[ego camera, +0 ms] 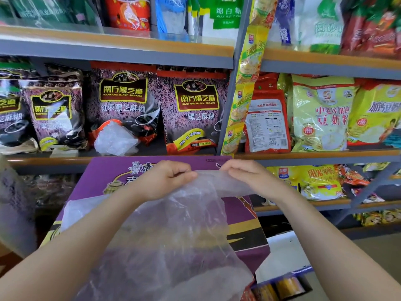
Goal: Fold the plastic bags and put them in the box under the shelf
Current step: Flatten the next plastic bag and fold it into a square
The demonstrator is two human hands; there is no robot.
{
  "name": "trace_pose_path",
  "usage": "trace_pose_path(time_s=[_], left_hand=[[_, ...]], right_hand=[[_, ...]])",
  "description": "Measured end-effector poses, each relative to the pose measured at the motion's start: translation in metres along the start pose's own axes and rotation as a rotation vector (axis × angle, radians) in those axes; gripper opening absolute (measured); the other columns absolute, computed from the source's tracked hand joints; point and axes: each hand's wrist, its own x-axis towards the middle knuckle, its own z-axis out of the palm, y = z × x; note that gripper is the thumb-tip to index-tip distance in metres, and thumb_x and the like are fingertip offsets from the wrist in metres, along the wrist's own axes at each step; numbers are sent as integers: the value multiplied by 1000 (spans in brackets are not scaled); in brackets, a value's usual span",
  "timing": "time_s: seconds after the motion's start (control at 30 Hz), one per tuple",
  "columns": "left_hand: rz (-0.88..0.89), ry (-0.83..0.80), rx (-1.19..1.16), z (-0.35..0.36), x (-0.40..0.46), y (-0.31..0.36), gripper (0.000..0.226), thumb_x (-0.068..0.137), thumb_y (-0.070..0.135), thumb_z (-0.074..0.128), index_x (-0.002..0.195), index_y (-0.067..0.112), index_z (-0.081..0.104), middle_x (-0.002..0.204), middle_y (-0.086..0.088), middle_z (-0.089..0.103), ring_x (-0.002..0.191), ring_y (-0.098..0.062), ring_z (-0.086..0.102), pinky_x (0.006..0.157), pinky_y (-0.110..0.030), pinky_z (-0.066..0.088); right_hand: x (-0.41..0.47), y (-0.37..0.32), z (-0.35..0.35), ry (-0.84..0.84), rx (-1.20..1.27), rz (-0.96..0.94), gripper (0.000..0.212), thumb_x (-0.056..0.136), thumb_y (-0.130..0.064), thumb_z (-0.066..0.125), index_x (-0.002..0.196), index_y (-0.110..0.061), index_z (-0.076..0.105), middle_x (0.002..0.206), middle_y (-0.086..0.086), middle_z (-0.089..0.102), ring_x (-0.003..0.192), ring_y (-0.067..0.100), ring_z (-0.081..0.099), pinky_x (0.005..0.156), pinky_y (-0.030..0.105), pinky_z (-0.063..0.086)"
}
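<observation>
A thin clear plastic bag [180, 231] hangs in front of me, held by its top edge. My left hand [165, 177] pinches that edge on the left, and my right hand [243, 174] pinches it on the right, the two hands close together. The bag drapes down over a purple carton [108, 177] that stands below the shelf. Another clear plastic bag [115, 137] lies crumpled on the shelf among the sesame packs. A further sheet of clear plastic [80, 207] lies flat on the carton's top at the left.
Grey metal shelves with wooden edges [121, 46] carry black sesame packs [193, 109] and yellow soy milk powder bags [321, 114]. A strip of yellow sachets [245, 83] hangs down the upright. An open box with cans [282, 287] sits at the lower right.
</observation>
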Motion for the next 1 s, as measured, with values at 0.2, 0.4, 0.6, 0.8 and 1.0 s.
trace_pose_path(time_s=[0.2, 0.4, 0.6, 0.8, 1.0], left_hand=[[70, 45, 37, -10, 0, 3, 53, 80, 52, 51, 49, 12, 39, 58, -8, 46, 51, -9, 38, 54, -22, 36], [63, 20, 88, -10, -2, -11, 61, 78, 62, 54, 52, 9, 40, 54, -4, 40, 50, -20, 45, 57, -29, 45], [38, 136, 118, -13, -5, -13, 53, 88, 43, 52, 46, 18, 29, 56, 0, 37, 48, -8, 34, 49, -16, 26], [-9, 180, 133, -14, -6, -13, 39, 90, 28, 56, 56, 18, 41, 55, 5, 40, 52, -5, 38, 52, -18, 29], [19, 166, 173, -13, -7, -15, 42, 88, 32, 56, 53, 23, 34, 53, 12, 43, 50, -5, 36, 48, -16, 27]], right_hand=[[-3, -7, -19, -86, -98, -61, 16, 81, -17, 61, 71, -28, 64, 59, -11, 55, 56, -1, 45, 60, 17, 34], [15, 0, -13, 93, -653, 83, 42, 93, -29, 50, 53, -26, 38, 66, -5, 40, 75, 14, 37, 80, 29, 20], [12, 8, 18, 360, 59, 91, 50, 81, -33, 68, 124, -29, 44, 129, -11, 46, 115, 4, 44, 96, 19, 34], [12, 7, 26, 663, -228, -64, 27, 87, -3, 57, 112, -10, 65, 118, 1, 56, 106, 6, 50, 88, 6, 36], [12, -6, 20, 677, 92, 46, 23, 93, -10, 52, 106, -14, 70, 106, 0, 62, 94, -2, 54, 84, 11, 41]])
